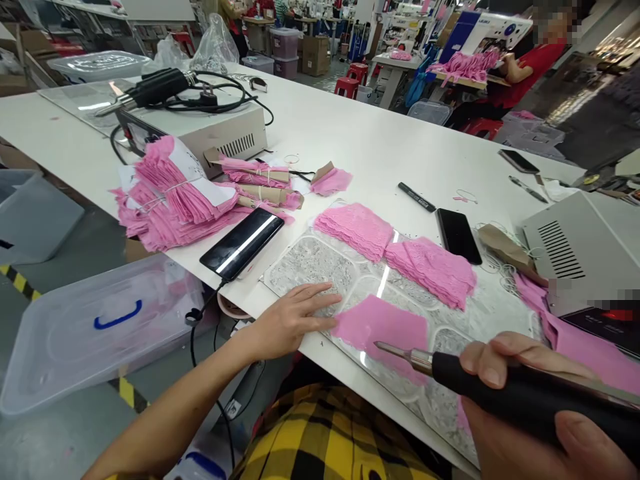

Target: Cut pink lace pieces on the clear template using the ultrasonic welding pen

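Note:
My left hand (293, 317) lies flat with its fingers stretched out, the fingertips touching the left edge of a single pink fabric piece (383, 323). In my right hand (515, 433) is a black-handled tool (480, 387) with a pointed metal tip. The tip hovers over or touches the fabric near its lower edge; I cannot tell which. Under the fabric is a glossy mat with a grey stone pattern (313, 263). Just beyond the piece, two stacks of pink lace-like fabric (355, 228) and scalloped pink fabric (431, 270) sit side by side on the mat.
A phone (243, 243) with a cable lies left, beside tied pink bundles (175, 187). A second phone (457, 235) and a marker (417, 197) lie beyond the stacks. Vented metal boxes (240, 137) stand left and right. A lidded plastic bin (115, 327) is below the table's edge.

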The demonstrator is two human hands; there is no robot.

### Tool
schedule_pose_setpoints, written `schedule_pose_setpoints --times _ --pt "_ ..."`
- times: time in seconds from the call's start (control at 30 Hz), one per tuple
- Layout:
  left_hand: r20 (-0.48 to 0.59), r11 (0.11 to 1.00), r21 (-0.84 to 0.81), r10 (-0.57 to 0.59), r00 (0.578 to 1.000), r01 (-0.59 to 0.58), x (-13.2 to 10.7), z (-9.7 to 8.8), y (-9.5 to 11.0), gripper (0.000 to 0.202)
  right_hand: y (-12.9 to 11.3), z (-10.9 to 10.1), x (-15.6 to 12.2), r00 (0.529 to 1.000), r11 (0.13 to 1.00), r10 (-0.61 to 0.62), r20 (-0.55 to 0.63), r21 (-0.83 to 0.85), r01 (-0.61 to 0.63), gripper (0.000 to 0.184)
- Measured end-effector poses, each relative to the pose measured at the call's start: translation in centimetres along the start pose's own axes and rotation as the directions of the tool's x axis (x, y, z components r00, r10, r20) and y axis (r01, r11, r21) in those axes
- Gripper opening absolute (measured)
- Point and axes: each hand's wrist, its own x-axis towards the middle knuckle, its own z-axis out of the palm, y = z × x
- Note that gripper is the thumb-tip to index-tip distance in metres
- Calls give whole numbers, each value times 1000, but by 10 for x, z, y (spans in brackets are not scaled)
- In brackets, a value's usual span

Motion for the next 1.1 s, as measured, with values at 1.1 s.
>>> schedule_pose_setpoints --times 1.1 --pt "66 997 28 -68 996 66 -4 5 0 66 14 49 -12 969 987 125 213 68 -143 23"
